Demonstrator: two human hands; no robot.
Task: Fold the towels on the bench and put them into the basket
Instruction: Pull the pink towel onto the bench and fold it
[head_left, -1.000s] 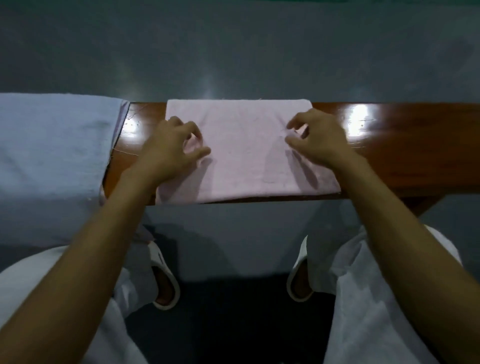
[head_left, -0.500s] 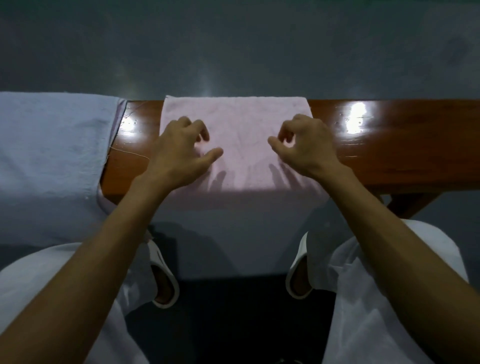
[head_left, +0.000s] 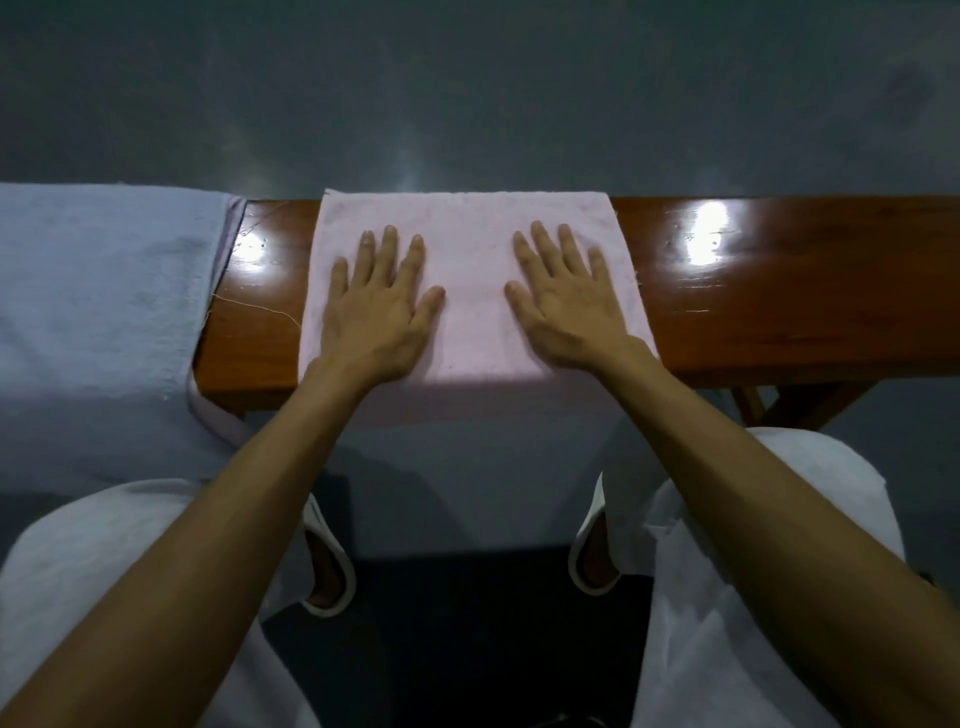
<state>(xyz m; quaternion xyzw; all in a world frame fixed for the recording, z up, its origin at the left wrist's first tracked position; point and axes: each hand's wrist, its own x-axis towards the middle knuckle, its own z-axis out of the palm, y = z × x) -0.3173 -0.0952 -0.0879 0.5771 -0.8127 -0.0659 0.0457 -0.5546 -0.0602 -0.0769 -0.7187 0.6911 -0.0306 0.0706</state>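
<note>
Nearest the person, the pink towel's (head_left: 475, 291) near part hangs over the front edge of the bench (head_left: 779, 291) and drops toward the floor between the knees, shaded there so its lower hem cannot be made out. The rest lies flat on the bench top, reaching right to the bench's far edge.

On that flat part rest both hands, palms down. The left hand (head_left: 376, 312) sits on the towel's left half, the right hand (head_left: 566, 306) on its right half, each with fingers spread apart and laid flat, gripping nothing. A bare strip of towel shows between the two thumbs.

The relation that matters: the towel runs away from the person across the bench, so the hanging part lies behind and below the wrists, while the far hem lies just beyond the fingertips. Both hands are equally near either end, so a fold likely takes both together.

Left of the pink towel, apart from it, a pale blue towel (head_left: 93, 312) drapes the bench's left end. No basket is in view.
</note>
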